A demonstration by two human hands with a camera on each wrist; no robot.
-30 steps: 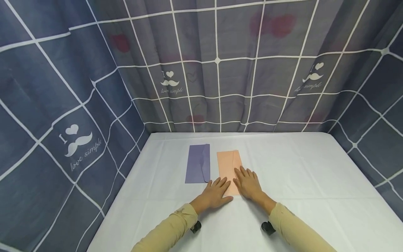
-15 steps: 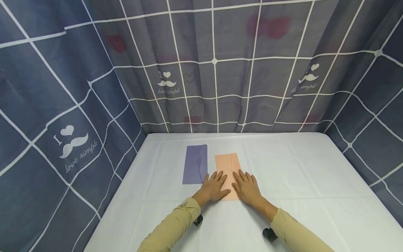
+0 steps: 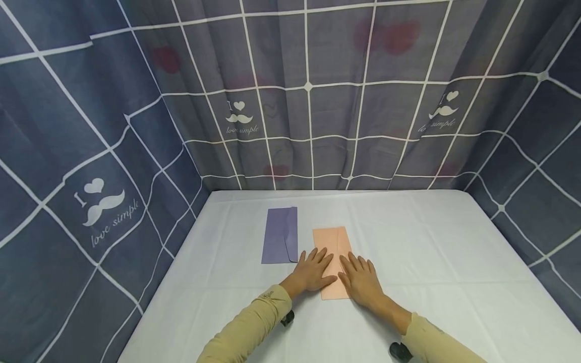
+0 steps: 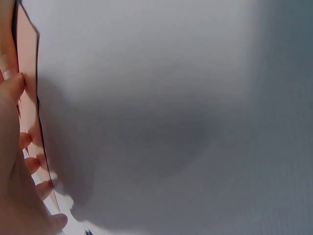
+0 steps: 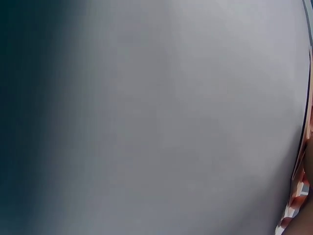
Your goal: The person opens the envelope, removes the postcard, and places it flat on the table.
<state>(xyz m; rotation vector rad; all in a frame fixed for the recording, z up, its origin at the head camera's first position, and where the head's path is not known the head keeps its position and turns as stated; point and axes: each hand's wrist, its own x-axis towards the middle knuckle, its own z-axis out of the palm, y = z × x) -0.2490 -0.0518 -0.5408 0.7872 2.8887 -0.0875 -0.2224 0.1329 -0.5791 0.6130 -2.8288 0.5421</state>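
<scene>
In the head view a peach envelope (image 3: 330,239) lies on the white table, its flap seam running lengthwise. My left hand (image 3: 310,272) rests on its left side with fingers straight and spread. On the right side lies my right hand (image 3: 363,283), fingers extended over the envelope's edge. Part of the envelope is covered by both hands. The left wrist view shows the left thumb and fingertips on the peach envelope (image 4: 29,63) at the left border. Only a sliver of the envelope (image 5: 309,107) and some fingers appear at the right border of the right wrist view.
A purple envelope (image 3: 276,236) lies flat to the left of the peach one, just beyond the left fingertips. The white tablecloth (image 3: 431,242) covers the table. Dark checked curtains (image 3: 336,111) stand behind and on both sides.
The peach envelope has slid toward the front of the table under both hands, and slightly to the right relative to the purple envelope. The purple envelope stays in its place.
</scene>
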